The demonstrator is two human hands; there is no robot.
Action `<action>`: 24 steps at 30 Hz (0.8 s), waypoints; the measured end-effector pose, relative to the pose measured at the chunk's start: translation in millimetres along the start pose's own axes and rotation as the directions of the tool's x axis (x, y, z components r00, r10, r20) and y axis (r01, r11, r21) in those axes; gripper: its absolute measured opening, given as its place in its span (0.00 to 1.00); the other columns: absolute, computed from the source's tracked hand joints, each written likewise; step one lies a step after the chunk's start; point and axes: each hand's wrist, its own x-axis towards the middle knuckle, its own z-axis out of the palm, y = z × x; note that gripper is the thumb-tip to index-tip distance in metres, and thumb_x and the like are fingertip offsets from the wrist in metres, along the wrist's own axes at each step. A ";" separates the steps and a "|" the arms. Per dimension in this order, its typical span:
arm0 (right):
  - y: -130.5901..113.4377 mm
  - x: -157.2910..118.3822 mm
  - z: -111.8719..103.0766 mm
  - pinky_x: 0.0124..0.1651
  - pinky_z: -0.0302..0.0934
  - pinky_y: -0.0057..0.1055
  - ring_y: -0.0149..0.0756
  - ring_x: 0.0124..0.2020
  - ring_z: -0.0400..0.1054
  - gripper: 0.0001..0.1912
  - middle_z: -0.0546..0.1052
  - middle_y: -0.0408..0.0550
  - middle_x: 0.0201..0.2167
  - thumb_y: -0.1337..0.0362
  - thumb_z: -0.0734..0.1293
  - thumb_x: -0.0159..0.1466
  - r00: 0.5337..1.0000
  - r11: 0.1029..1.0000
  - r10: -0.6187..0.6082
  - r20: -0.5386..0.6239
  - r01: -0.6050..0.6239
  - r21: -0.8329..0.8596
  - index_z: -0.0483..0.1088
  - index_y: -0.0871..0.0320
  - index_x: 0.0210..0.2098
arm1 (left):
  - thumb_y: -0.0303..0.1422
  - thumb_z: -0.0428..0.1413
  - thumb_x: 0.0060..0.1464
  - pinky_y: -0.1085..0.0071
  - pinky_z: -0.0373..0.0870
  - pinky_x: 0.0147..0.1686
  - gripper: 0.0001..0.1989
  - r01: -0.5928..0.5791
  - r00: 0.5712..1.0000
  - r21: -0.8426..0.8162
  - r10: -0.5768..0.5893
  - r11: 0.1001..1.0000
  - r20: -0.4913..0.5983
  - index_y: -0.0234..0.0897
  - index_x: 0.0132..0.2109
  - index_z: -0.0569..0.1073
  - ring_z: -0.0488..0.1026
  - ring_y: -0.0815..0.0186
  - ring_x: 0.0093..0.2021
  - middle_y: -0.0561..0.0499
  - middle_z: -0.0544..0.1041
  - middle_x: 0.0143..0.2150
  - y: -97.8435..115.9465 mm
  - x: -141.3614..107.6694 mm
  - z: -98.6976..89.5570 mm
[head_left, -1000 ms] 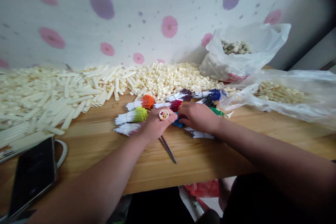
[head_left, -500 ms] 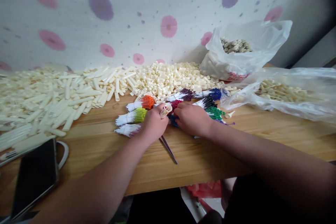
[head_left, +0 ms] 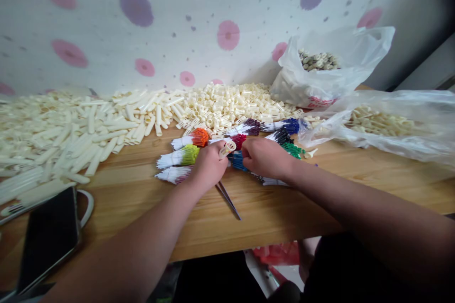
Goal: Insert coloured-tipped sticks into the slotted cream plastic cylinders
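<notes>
We see a smooth wooden table point(head_left: 142, 213), grained, with a soft sheen. The tubes point(head_left: 88, 128) look like glossy, smooth plastic, as does the barrel point(head_left: 224, 152) we hold. The refills point(head_left: 174, 159) look plastic, their white stems rather matt. We note crinkled, filmy plastic bags point(head_left: 296, 87), glassy black on the phone point(head_left: 50, 236), and shiny metal tweezers point(head_left: 229, 201).
</notes>
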 end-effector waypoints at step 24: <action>28.8 -58.8 -11.0 0.40 0.65 0.28 0.29 0.35 0.72 0.10 0.77 0.46 0.33 0.67 0.68 0.58 0.987 0.144 -0.116 -0.110 0.126 0.982 0.71 0.61 0.40 | 0.34 0.54 0.54 0.76 0.60 0.23 0.11 -0.079 0.911 -0.545 0.283 0.835 0.300 0.34 0.26 0.71 0.64 0.73 0.23 0.54 0.70 0.22 32.5 -24.8 -17.1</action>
